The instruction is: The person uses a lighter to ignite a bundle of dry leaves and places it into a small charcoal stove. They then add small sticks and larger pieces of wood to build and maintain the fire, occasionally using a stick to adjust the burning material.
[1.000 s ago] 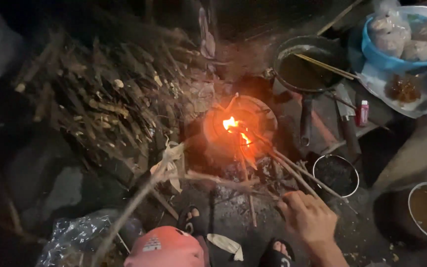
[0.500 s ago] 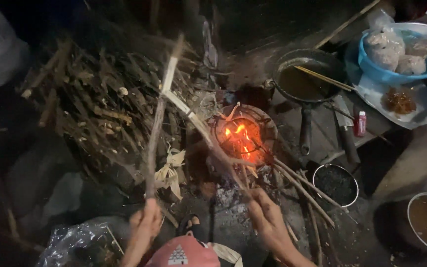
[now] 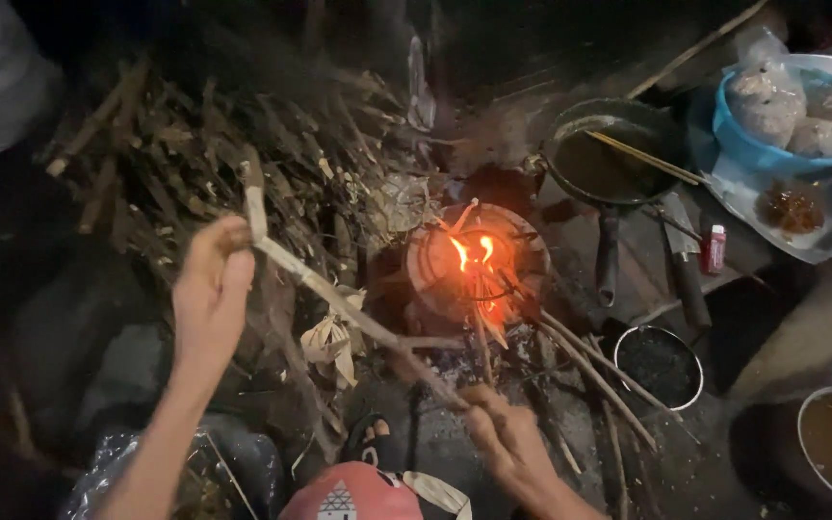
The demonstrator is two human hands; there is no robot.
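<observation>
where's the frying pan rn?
Head view, upper right: the frying pan sits beyond the burning stove, left of the blue bowl, with chopsticks across it.

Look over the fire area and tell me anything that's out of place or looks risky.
Long sticks poke out of the small burning stove across the ground toward a sandalled foot. A big pile of dry twigs lies right beside the flames. The left hand and right hand grip one bent stick. No spill shows.
</observation>
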